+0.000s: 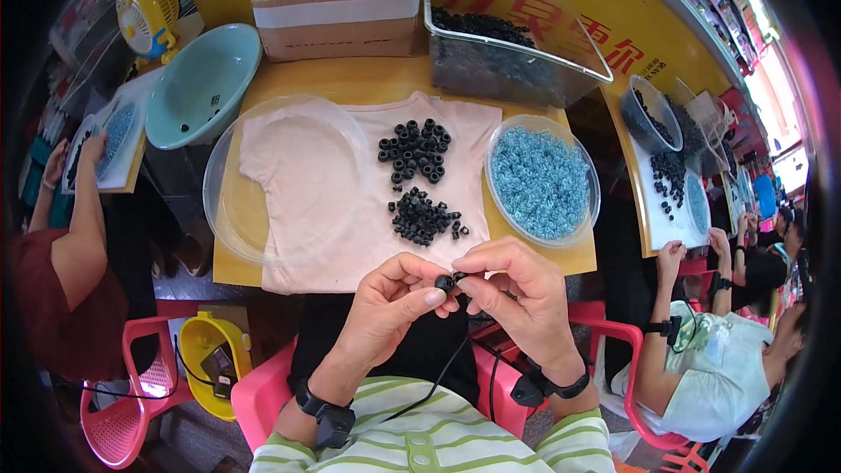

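Note:
My left hand (392,300) pinches a round black bead-like part (445,283) with a hole in it. My right hand (523,293) has thumb and fingertips closed on a smaller black part (457,278), brought against the round one. Both hands are just off the table's near edge. Beyond them, on a pink T-shirt spread as a cloth (473,166), lie a pile of small black parts (423,217) and, farther back, a pile of larger round black parts (416,149). A clear dish (597,197) to the right holds many small blue pieces, too fine to make out.
A clear round tray (210,197) lies on the left. Behind stand a teal basin (162,118), a cardboard box (337,35) and a clear bin (491,88) of black parts. A yellow bucket (201,328) is beside my pink chair (263,381). People work at both sides.

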### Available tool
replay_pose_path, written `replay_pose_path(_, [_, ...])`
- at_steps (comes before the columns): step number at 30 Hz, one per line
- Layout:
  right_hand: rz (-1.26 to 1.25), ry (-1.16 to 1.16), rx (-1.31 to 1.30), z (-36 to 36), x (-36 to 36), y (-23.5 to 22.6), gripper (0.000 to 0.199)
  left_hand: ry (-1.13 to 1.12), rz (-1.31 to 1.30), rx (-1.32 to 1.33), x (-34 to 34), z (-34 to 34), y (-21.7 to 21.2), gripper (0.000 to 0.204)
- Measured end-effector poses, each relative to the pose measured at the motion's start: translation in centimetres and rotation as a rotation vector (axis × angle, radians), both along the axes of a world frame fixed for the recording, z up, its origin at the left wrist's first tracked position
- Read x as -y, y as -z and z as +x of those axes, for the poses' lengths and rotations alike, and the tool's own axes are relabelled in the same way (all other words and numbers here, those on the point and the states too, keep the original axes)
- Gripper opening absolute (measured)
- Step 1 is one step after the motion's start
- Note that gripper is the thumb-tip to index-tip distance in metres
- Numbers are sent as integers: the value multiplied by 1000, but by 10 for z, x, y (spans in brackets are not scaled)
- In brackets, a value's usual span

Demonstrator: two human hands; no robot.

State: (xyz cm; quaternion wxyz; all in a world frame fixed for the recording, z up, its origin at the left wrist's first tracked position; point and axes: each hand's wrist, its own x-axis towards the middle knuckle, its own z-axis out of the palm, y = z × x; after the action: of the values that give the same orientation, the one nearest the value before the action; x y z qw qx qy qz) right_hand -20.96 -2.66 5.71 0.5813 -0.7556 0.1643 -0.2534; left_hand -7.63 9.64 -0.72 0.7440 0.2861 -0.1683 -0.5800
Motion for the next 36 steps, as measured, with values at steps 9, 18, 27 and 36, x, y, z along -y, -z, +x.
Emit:
replay_pose_path(9, [-196,8,30,-14,-5,-1,19,9,17,35,-3,-12,-1,18])
replay_pose_path(18, [-146,57,49,-19,-9,6,20,41,-1,-43,-8,-16,-5,15])
replay_pose_path(27, [-574,158,22,-15,-14,10,34,128,33,-350,-3,-18,1,9])
replay_pose_path(36, [-743,112,144,-6,-2,26,27,140,139,-371,-1,-13,7,9])
